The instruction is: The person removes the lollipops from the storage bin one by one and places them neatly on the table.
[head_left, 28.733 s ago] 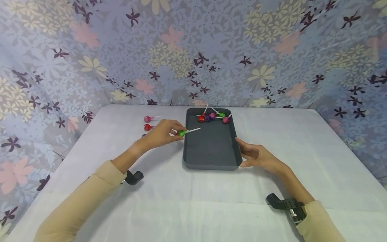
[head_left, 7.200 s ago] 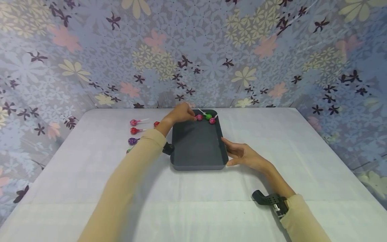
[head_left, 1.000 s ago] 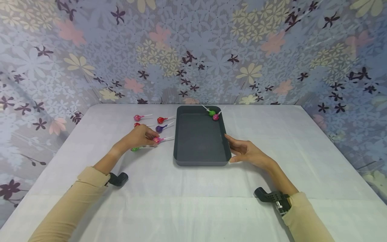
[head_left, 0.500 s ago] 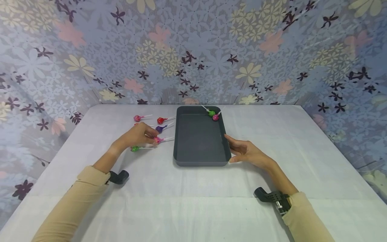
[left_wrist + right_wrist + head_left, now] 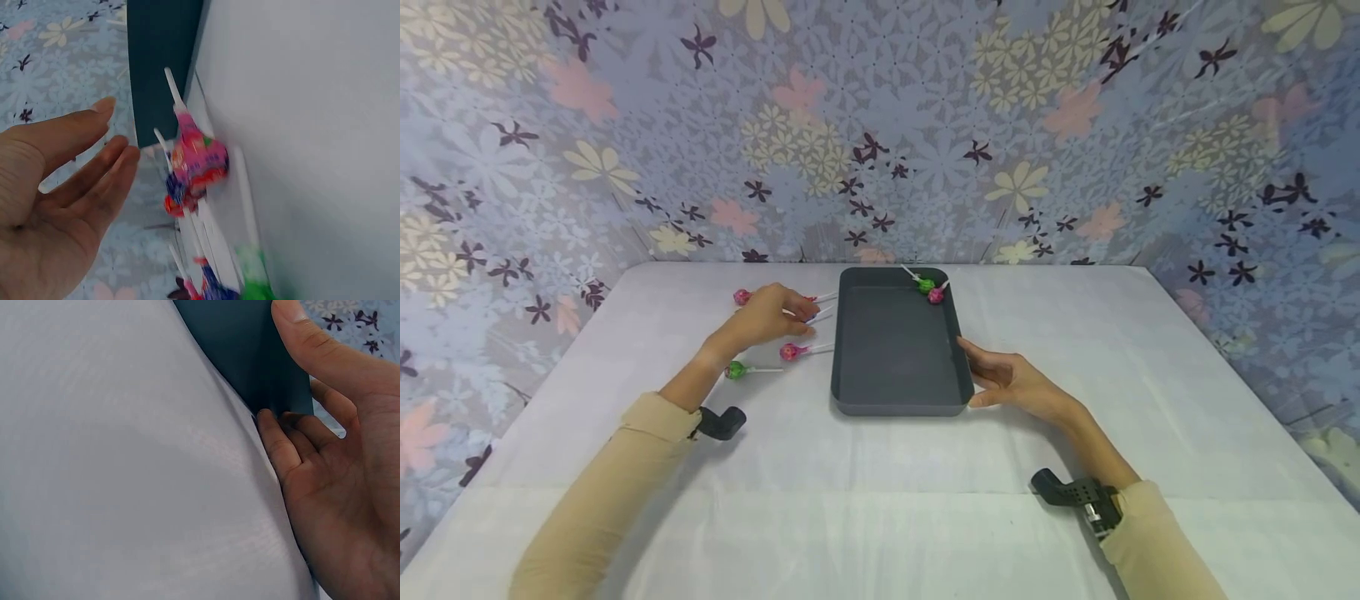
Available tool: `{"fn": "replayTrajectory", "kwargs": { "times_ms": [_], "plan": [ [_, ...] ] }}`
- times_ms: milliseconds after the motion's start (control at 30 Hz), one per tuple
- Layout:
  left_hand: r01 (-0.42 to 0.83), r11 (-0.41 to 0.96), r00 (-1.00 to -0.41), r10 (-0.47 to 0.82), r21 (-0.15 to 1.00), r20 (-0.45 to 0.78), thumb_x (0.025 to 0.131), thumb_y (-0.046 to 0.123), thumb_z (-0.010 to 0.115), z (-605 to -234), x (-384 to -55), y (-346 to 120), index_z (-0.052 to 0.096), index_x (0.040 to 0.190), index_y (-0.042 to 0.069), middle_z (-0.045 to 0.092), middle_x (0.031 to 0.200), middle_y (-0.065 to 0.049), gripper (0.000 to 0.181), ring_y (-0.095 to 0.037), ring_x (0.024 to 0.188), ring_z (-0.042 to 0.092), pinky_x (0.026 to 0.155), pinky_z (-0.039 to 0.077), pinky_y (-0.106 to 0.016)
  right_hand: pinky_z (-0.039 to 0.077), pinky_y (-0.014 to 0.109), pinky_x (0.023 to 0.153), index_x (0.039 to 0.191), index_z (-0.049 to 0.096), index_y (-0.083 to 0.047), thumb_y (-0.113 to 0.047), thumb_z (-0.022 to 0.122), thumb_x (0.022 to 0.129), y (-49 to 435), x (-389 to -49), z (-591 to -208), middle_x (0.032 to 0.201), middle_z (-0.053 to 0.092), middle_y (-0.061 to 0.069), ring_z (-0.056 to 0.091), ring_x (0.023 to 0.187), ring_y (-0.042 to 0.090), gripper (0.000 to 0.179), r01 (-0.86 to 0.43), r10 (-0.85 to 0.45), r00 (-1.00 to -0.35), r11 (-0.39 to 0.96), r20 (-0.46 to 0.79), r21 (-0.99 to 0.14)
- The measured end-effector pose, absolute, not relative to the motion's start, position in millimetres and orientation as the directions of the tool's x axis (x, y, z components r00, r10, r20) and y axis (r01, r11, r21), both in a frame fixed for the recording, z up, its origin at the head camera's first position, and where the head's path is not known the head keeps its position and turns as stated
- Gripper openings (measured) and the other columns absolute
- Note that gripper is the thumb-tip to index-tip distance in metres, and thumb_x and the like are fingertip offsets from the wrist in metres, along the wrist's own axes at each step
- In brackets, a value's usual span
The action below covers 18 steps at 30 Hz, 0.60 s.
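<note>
My left hand (image 5: pixel 771 315) hovers over the lollipops left of the dark grey tray (image 5: pixel 898 350). The left wrist view shows its fingers apart from the thumb, with nothing between them. Just in front of it lies a pink lollipop (image 5: pixel 790 352), its stick pointing at the tray. A green lollipop (image 5: pixel 734 369) lies nearer me, and another pink lollipop (image 5: pixel 742 297) farther back. Red and purple lollipops are largely hidden behind the hand. Inside the tray's far right corner are a green lollipop (image 5: pixel 927 286) and a pink lollipop (image 5: pixel 936 296). My right hand (image 5: pixel 1018 383) touches the tray's right side with relaxed fingers.
A white cloth (image 5: pixel 895 517) covers the table. Behind it hangs a flowered curtain (image 5: pixel 880 125). Each wrist wears a black camera mount, such as the right mount (image 5: pixel 1078 493).
Over the last half minute, red, purple and pink lollipops have gone from the tray to the table. Just now my left hand has left the pink lollipop, moving back and slightly right. The right hand stays.
</note>
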<state>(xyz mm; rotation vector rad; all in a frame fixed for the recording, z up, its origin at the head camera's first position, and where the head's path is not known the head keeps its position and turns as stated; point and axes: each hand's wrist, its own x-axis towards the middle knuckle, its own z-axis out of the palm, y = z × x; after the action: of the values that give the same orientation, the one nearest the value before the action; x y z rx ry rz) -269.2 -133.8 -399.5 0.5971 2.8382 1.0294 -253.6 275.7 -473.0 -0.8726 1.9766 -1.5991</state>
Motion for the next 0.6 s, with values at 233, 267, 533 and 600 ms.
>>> {"fn": "replayTrajectory", "kwargs": {
  "times_ms": [233, 267, 533, 600],
  "plan": [
    [0.376, 0.675, -0.916, 0.373, 0.635, 0.146, 0.085, 0.01, 0.075, -396.9, -282.7, -109.6, 0.069, 0.117, -0.004, 0.069, 0.118, -0.02, 0.035, -0.034, 0.104, 0.067, 0.091, 0.055, -0.046, 0.036, 0.017, 0.108, 0.154, 0.019, -0.001, -0.005, 0.075, 0.083, 278.3, -252.5, -472.3, 0.164, 0.007, 0.014, 0.013, 0.148, 0.038, 0.09, -0.179, -0.712, -0.701, 0.122, 0.04, -0.976],
    [0.376, 0.667, -0.916, 0.372, 0.643, 0.15, 0.086, 0.01, 0.075, -397.0, -284.6, -106.3, 0.068, 0.118, -0.003, 0.068, 0.119, -0.02, 0.035, -0.034, 0.105, 0.067, 0.09, 0.055, -0.045, 0.036, 0.016, 0.108, 0.154, 0.019, -0.001, -0.005, 0.075, 0.083, 278.4, -252.5, -471.8, 0.164, 0.006, 0.014, 0.013, 0.148, 0.038, 0.091, -0.181, -0.713, -0.7, 0.12, 0.042, -0.976],
    [0.401, 0.611, -0.905, 0.383, 0.683, 0.188, 0.087, 0.011, 0.074, -390.6, -294.4, -84.4, 0.067, 0.122, -0.002, 0.067, 0.121, -0.02, 0.038, -0.032, 0.108, 0.067, 0.089, 0.056, -0.042, 0.035, 0.017, 0.108, 0.155, 0.018, -0.002, -0.005, 0.075, 0.084, 277.1, -252.6, -470.9, 0.164, 0.007, 0.013, 0.014, 0.148, 0.037, 0.091, -0.177, -0.711, -0.702, 0.125, 0.036, -0.976],
    [0.41, 0.599, -0.899, 0.393, 0.688, 0.194, 0.087, 0.012, 0.073, -389.8, -297.0, -78.6, 0.066, 0.122, -0.002, 0.068, 0.121, -0.019, 0.038, -0.032, 0.108, 0.067, 0.089, 0.056, -0.042, 0.035, 0.017, 0.108, 0.154, 0.018, -0.001, -0.005, 0.076, 0.083, 277.5, -252.3, -471.2, 0.164, 0.007, 0.014, 0.014, 0.148, 0.037, 0.092, -0.177, -0.711, -0.702, 0.123, 0.038, -0.977]
  ]
}}
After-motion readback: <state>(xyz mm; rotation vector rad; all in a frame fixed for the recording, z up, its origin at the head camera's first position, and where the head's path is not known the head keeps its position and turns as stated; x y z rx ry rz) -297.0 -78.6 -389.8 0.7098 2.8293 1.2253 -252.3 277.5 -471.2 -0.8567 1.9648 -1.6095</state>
